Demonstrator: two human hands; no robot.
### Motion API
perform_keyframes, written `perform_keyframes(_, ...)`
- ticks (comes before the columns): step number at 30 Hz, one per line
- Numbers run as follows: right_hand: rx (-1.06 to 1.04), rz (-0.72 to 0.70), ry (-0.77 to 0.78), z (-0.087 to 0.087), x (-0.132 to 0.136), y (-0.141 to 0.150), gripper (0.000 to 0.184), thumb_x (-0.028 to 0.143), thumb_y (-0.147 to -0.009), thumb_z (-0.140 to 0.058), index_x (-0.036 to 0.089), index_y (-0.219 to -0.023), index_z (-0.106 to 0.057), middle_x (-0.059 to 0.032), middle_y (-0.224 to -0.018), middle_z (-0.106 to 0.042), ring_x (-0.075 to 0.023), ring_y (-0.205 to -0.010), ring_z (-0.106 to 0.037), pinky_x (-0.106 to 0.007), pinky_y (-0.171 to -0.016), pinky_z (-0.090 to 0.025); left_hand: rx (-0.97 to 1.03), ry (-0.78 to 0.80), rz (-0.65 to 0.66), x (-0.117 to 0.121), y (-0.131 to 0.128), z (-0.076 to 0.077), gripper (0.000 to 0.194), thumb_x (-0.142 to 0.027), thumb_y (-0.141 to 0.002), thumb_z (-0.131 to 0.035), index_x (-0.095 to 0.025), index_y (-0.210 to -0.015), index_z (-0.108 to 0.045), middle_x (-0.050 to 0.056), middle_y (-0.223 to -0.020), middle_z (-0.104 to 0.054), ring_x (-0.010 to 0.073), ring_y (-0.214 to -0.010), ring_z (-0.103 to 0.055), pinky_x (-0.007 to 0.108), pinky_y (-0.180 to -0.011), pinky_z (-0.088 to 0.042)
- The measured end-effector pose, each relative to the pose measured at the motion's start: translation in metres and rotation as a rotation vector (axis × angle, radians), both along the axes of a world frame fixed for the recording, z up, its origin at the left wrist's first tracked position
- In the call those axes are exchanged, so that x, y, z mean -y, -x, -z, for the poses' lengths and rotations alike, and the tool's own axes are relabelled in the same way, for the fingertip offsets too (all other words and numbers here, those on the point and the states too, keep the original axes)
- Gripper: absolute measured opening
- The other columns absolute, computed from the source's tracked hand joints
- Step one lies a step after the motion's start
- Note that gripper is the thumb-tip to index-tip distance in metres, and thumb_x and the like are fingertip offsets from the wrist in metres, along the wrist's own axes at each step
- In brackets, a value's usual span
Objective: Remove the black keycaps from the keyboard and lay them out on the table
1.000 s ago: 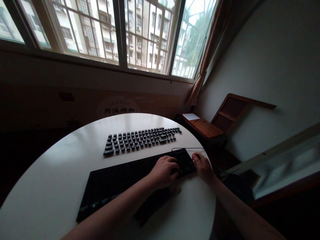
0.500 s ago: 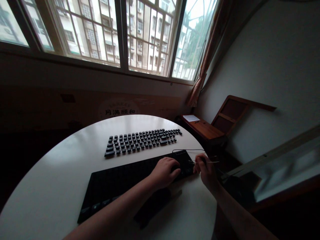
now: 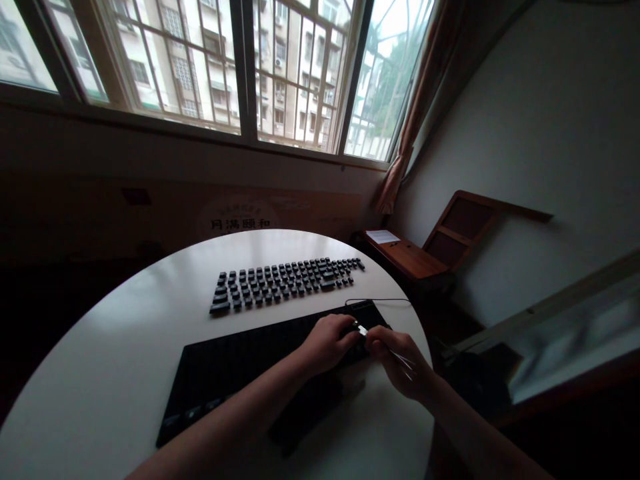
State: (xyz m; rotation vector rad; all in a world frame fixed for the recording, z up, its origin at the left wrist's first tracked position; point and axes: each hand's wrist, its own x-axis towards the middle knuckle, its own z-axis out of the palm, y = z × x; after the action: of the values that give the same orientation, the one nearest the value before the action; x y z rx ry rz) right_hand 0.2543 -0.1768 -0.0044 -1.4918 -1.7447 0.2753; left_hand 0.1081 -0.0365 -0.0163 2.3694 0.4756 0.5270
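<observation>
A black keyboard (image 3: 235,363) lies slantwise on the round white table. My left hand (image 3: 327,343) rests over its right part, fingers curled and thumb drawn in; whatever they pinch is hidden. My right hand (image 3: 397,357) is closed on a thin metal keycap puller (image 3: 361,329). The puller's bright end points at my left fingertips, and its thin wires stick out behind my right hand. Beyond the keyboard, loose black keycaps (image 3: 280,283) stand in rows. A dark shape (image 3: 305,417) on the table below my left wrist is too dim to name.
A thin cable (image 3: 385,299) runs from the keyboard's back right to the edge of the round table (image 3: 100,360). Past that edge stands a wooden chair (image 3: 420,260) with white paper (image 3: 383,237) on it. A barred window (image 3: 295,73) is ahead.
My right hand has moved left with the puller, bringing its bright end to my left fingertips. The wires now slope down to the right. My left hand has barely moved.
</observation>
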Motion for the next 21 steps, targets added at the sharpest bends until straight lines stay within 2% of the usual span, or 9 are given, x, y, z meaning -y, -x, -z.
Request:
perform_keyframes(3, 0.062, -0.001, -0.002, -0.006, 0.003, 0.001, 0.025, 0.032, -0.100, -0.038, 0.021, -0.085, -0.054, 0.0002, -0.071, -0.055, -0.0137, -0.060, -0.050, -0.026, -0.058, -0.034, 0.008, -0.012, 0.017, 0.000, 0.000, -0.001, 0.021, -0.034, -0.091, -0.055, -0.020, -0.101, -0.067, 0.006, -0.099, -0.070, 0.0232, -0.096, -0.062, 0.034, -0.088, -0.046)
perform_keyframes(7, 0.044, -0.015, 0.019, -0.008, 0.004, 0.001, 0.028, 0.034, -0.101, -0.036, 0.021, -0.084, -0.054, 0.0001, -0.072, -0.057, -0.0138, -0.061, -0.051, -0.026, -0.058, -0.035, 0.012, -0.024, 0.058, -0.001, 0.001, -0.001, 0.024, -0.035, -0.093, -0.052, -0.020, -0.101, -0.067, 0.005, -0.099, -0.070, 0.0223, -0.095, -0.062, 0.033, -0.088, -0.046)
perform_keyframes(11, 0.078, -0.013, 0.015, -0.010, 0.004, 0.000, 0.028, 0.034, -0.101, -0.036, 0.022, -0.088, -0.057, -0.0021, -0.078, -0.059, -0.0161, -0.069, -0.055, -0.027, -0.063, -0.040, -0.002, -0.059, 0.072, -0.001, 0.001, 0.000, 0.025, -0.035, -0.095, -0.048, -0.020, -0.101, -0.067, 0.005, -0.100, -0.070, 0.0218, -0.096, -0.062, 0.032, -0.088, -0.045)
perform_keyframes(15, 0.144, 0.034, -0.048, -0.016, 0.004, -0.004, 0.029, 0.032, -0.102, -0.034, 0.022, -0.089, -0.059, -0.0082, -0.096, -0.059, -0.0213, -0.090, -0.057, -0.033, -0.079, -0.047, -0.012, -0.058, 0.053, -0.001, 0.001, 0.001, 0.025, -0.033, -0.096, -0.044, -0.020, -0.101, -0.065, 0.005, -0.100, -0.069, 0.0219, -0.096, -0.061, 0.033, -0.088, -0.044)
perform_keyframes(18, 0.205, 0.119, -0.123, -0.019, 0.002, -0.010, 0.023, 0.025, -0.100, -0.037, 0.022, -0.093, -0.058, -0.0116, -0.116, -0.056, -0.0256, -0.110, -0.052, -0.042, -0.094, -0.044, -0.022, -0.027, 0.021, -0.001, 0.002, 0.000, 0.025, -0.030, -0.096, -0.041, -0.020, -0.103, -0.063, 0.005, -0.100, -0.068, 0.0219, -0.096, -0.061, 0.033, -0.087, -0.045)
perform_keyframes(21, 0.231, 0.106, -0.100, -0.018, -0.005, -0.016, 0.022, 0.017, -0.098, -0.038, 0.023, -0.107, -0.058, -0.0111, -0.113, -0.059, -0.0245, -0.105, -0.057, -0.041, -0.092, -0.047, -0.020, -0.025, 0.022, -0.001, 0.002, -0.001, 0.025, -0.030, -0.097, -0.040, -0.020, -0.102, -0.062, 0.005, -0.099, -0.068, 0.0218, -0.096, -0.061, 0.033, -0.086, -0.045)
